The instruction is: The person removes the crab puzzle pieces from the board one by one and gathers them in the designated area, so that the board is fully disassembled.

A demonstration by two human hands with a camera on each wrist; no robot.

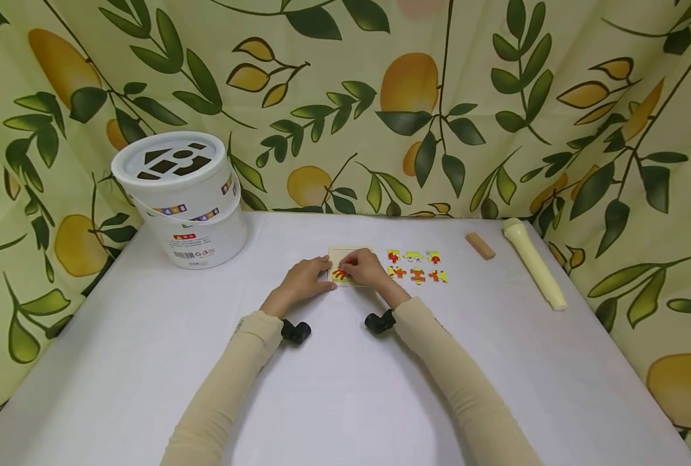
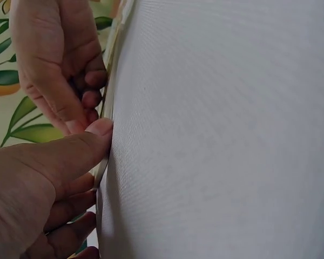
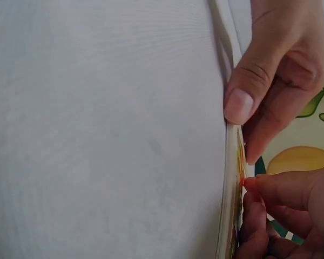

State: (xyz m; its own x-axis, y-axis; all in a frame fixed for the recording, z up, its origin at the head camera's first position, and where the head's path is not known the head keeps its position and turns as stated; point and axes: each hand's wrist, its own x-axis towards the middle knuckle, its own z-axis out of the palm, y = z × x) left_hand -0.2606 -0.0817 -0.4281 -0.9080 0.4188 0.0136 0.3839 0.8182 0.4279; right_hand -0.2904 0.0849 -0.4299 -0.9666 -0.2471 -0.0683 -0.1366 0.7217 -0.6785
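A small square puzzle tray (image 1: 351, 250) with a pale rim lies on the white table, red and yellow puzzle pieces (image 1: 341, 274) inside it. My left hand (image 1: 305, 281) holds the tray by its left side, the thumb against the near edge. Over the tray's middle, my right hand (image 1: 364, 266) has thumb and fingertips together, pinching a red-orange puzzle piece at the surface; the fingers hide most of it. Seen edge-on in the right wrist view, the tray (image 3: 230, 183) has the left thumb on its rim. Several loose puzzle pieces (image 1: 418, 275) lie in two rows right of the tray.
A white lidded bucket (image 1: 182, 200) with shaped holes in its lid stands at the back left. At the back right lie a brown wooden block (image 1: 480, 246) and a pale yellow club-shaped stick (image 1: 534, 264). A fruit-patterned curtain (image 1: 334, 129) hangs behind the table.
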